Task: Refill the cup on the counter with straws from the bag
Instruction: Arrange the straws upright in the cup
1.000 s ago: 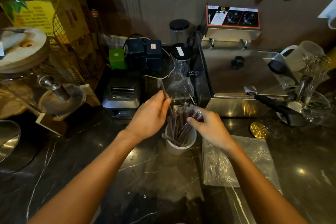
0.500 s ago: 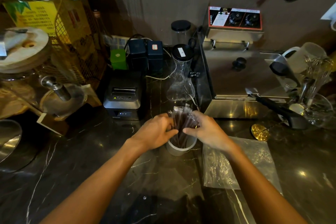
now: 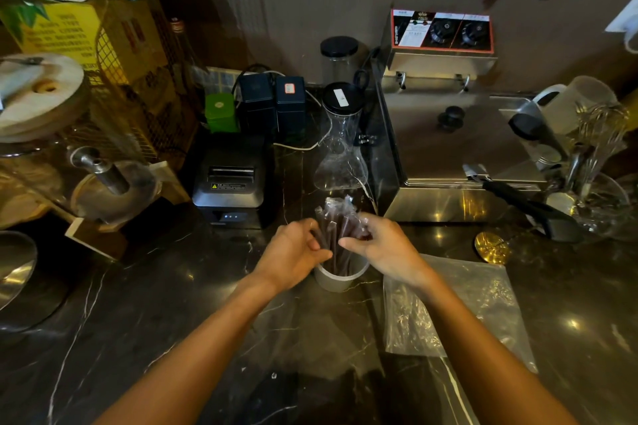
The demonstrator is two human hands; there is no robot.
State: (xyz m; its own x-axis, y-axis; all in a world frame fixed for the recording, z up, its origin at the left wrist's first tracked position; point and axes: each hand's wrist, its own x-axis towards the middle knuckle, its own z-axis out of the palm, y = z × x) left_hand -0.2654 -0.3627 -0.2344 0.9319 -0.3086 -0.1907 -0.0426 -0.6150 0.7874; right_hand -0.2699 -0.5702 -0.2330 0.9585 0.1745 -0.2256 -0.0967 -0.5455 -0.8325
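A white cup (image 3: 336, 279) stands on the dark marble counter (image 3: 172, 304) in the middle of the view. A bundle of dark straws in clear wrappers (image 3: 337, 228) stands upright in it. My left hand (image 3: 293, 254) presses the bundle from the left and my right hand (image 3: 383, 247) from the right, both closed around the straws just above the rim. The clear plastic bag (image 3: 476, 307) lies flat on the counter to the right of the cup, partly under my right forearm.
Behind the cup stand a glass carafe with a black lid (image 3: 341, 145), a black receipt printer (image 3: 229, 179) and a steel fryer (image 3: 455, 134). A black-handled tool (image 3: 531, 207) and a gold disc (image 3: 492, 247) lie at the right. A wire rack fills the left.
My left hand came down from above the cup and closed on the bundle. The splayed straws are now gathered upright between both hands.
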